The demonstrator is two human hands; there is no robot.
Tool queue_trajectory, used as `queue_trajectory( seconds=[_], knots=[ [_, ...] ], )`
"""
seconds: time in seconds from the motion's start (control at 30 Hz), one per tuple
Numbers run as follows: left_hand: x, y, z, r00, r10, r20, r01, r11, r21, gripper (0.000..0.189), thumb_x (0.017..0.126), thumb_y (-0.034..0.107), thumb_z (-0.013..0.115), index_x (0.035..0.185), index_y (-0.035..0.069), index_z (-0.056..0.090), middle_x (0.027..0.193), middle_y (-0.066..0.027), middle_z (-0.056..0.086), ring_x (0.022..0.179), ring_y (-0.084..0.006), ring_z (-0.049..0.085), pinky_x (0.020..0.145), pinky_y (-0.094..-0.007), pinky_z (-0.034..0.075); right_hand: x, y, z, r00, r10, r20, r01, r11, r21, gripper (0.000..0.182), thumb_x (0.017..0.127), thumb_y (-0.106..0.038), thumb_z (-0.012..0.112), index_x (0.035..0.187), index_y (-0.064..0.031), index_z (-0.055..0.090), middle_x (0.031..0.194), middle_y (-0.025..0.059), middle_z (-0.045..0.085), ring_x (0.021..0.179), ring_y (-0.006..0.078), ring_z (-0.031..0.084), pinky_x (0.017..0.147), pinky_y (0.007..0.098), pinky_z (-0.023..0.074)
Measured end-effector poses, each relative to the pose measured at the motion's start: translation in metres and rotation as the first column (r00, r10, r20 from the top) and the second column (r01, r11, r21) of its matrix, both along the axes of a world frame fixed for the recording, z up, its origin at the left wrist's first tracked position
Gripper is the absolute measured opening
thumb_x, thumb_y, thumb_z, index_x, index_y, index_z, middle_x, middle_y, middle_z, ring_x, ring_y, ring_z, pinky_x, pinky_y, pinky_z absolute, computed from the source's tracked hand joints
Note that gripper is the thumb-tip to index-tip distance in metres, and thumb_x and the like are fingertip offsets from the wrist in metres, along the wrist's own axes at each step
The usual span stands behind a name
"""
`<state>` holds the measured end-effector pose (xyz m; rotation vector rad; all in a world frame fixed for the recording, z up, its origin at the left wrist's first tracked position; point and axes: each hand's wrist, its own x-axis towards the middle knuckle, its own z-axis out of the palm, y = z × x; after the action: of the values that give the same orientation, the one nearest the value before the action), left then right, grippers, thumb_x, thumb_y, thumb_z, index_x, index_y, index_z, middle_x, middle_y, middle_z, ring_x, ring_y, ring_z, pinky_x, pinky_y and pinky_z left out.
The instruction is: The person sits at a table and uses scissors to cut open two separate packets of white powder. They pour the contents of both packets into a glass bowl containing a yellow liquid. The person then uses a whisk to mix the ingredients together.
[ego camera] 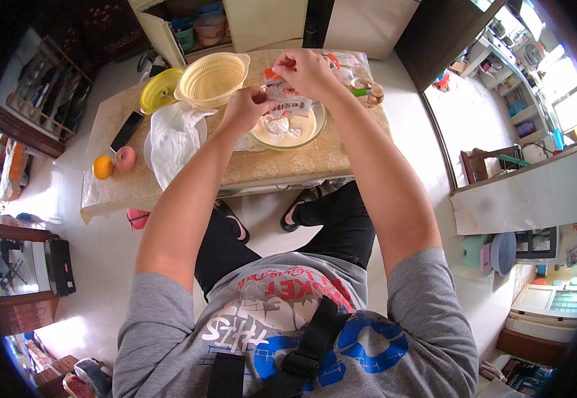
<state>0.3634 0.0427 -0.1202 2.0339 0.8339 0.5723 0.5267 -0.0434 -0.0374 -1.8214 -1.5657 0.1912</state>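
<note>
Both my hands hold a small printed packet [282, 97], tilted mouth-down over a glass bowl [322, 124]. My left hand [248, 107] pinches its left side near the lower end. From above, my right hand [304, 72] grips the upper corner. In the bowl lies a pale cream-coloured batter [304, 128], with a heap of white powder [277, 127] on top, right beneath the packet. The packet bears writing. Part of the bowl's far rim is hidden by the packet and my hands.
On the patterned tablecloth [288, 166] stand a cream colander [214, 74] and a yellow basket [161, 92]. Nearer are a white plastic bag [176, 139], a phone [127, 131], an orange [102, 167] and an apple [125, 158]. Eggshells [375, 91] and a green-handled tool [360, 92] lie right.
</note>
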Motion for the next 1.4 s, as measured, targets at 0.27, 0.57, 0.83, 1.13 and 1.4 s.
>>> queue_trajectory(
  seconds=[0.27, 0.57, 0.83, 1.13, 1.4],
  knots=[
    [-0.002, -0.01, 0.013, 0.997, -0.018, -0.072, 0.026, 0.993, 0.114, 0.032, 0.077, 0.027, 0.08, 0.092, 0.0, 0.07, 0.079, -0.0091, 0.07, 0.068, -0.0143, 0.063, 0.064, -0.0318, 0.049, -0.005, -0.002, 0.004, 0.997, 0.051, 0.065, -0.05, 0.999, -0.017, 0.019, 0.085, -0.03, 0.068, 0.09, -0.0124, 0.071, 0.079, 0.0031, 0.071, 0.079, 0.0209, 0.067, 0.082, 0.0428, 0.0417],
    [0.004, 0.004, 0.016, 0.944, -0.048, 0.326, 0.122, 0.97, -0.212, 0.031, 0.087, 0.023, 0.073, 0.106, -0.002, 0.07, 0.088, -0.0065, 0.071, 0.076, -0.011, 0.063, 0.07, -0.0277, 0.05, 0.005, -0.011, -0.002, 0.992, 0.105, -0.071, -0.097, 0.989, 0.11, 0.032, 0.082, -0.031, 0.074, 0.103, -0.0073, 0.07, 0.091, 0.0077, 0.071, 0.086, 0.0186, 0.067, 0.08, 0.033, 0.0525],
    [-0.004, -0.001, 0.028, 0.927, 0.108, 0.359, 0.047, 0.917, -0.397, 0.019, 0.085, 0.011, 0.073, 0.1, 0.0, 0.07, 0.088, -0.0054, 0.07, 0.076, -0.0097, 0.062, 0.07, -0.0255, 0.05, 0.028, -0.034, -0.013, 0.99, -0.078, -0.118, 0.056, 0.983, -0.175, 0.041, 0.084, -0.034, 0.074, 0.111, -0.0035, 0.067, 0.094, 0.0087, 0.07, 0.085, 0.0164, 0.065, 0.081, 0.0305, 0.051],
    [0.003, -0.003, 0.023, 0.923, 0.165, 0.349, 0.001, 0.904, -0.428, 0.012, 0.082, 0.009, 0.075, 0.085, 0.004, 0.065, 0.072, 0.0026, 0.061, 0.059, -0.0036, 0.048, 0.053, -0.0209, 0.038, 0.025, -0.031, -0.028, 0.979, -0.058, -0.194, 0.049, 0.997, -0.051, 0.032, 0.085, -0.035, 0.073, 0.092, -0.0039, 0.073, 0.069, 0.0066, 0.066, 0.062, 0.0127, 0.057, 0.061, 0.0315, 0.0462],
    [0.002, -0.002, 0.022, 0.929, 0.179, 0.324, -0.024, 0.903, -0.429, 0.017, 0.08, 0.014, 0.079, 0.08, 0.005, 0.064, 0.068, 0.0054, 0.056, 0.055, -0.0031, 0.042, 0.05, -0.02, 0.032, 0.023, -0.032, -0.031, 0.993, -0.039, -0.113, 0.035, 0.998, -0.043, 0.024, 0.086, -0.028, 0.068, 0.097, -0.0067, 0.072, 0.075, 0.0158, 0.067, 0.068, 0.0251, 0.063, 0.065, 0.0371, 0.0491]
  ],
)
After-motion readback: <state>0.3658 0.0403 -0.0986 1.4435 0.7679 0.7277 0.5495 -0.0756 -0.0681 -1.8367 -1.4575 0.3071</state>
